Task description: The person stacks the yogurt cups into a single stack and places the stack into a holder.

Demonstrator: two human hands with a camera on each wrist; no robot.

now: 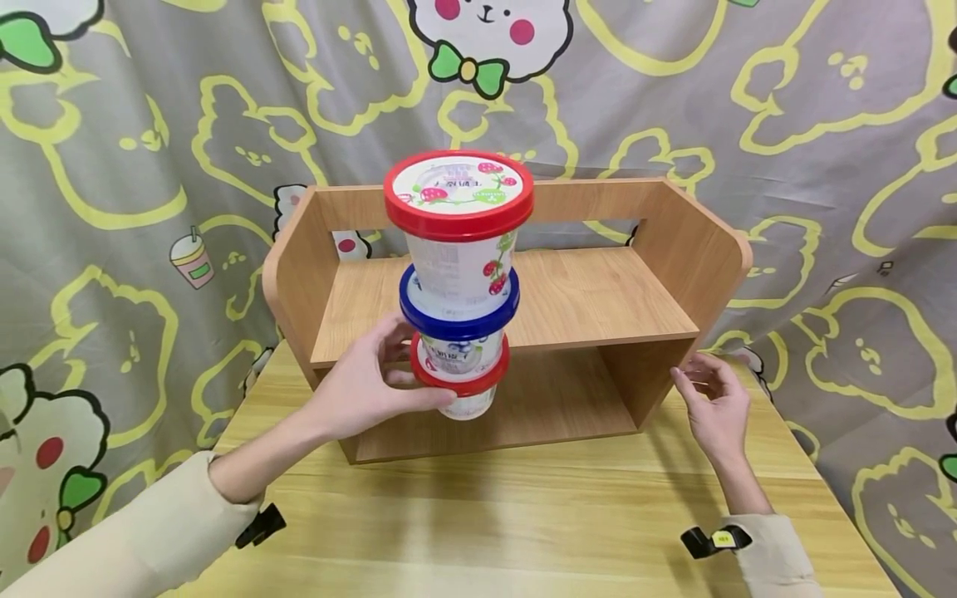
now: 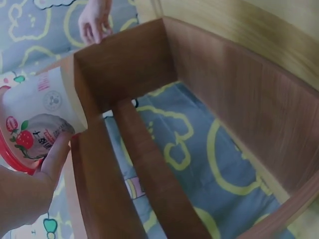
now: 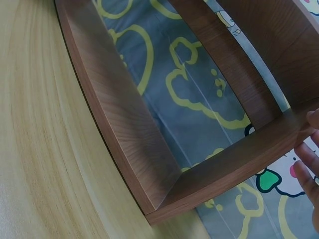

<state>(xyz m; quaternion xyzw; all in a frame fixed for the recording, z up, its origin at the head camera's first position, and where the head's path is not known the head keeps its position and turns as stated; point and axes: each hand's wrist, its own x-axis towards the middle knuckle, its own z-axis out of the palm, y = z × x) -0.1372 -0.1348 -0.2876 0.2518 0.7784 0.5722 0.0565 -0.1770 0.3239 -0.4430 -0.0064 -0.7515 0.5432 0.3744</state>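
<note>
A stack of three lidded paper tubs is held up in front of the shelf by my left hand (image 1: 374, 378). Its fingers and thumb grip the lowest, a small tub with a red lid (image 1: 469, 403), whose strawberry label shows in the left wrist view (image 2: 42, 117). On that sits a blue-lidded tub (image 1: 459, 353), topped by a larger red-lidded tub (image 1: 456, 274) with strawberries on it. At the wooden shelf's (image 1: 695, 249) right side panel, my right hand (image 1: 718, 407) has its thumb by the front edge and its fingers loosely bent along the outside.
The two-level shelf stands on a light wood table (image 1: 478, 523), its open front towards me. Side panels rise at both ends and a rail (image 1: 583, 199) crosses the back. Behind and around hangs a grey patterned curtain (image 1: 247, 100). Both wrists wear black straps (image 1: 703, 541).
</note>
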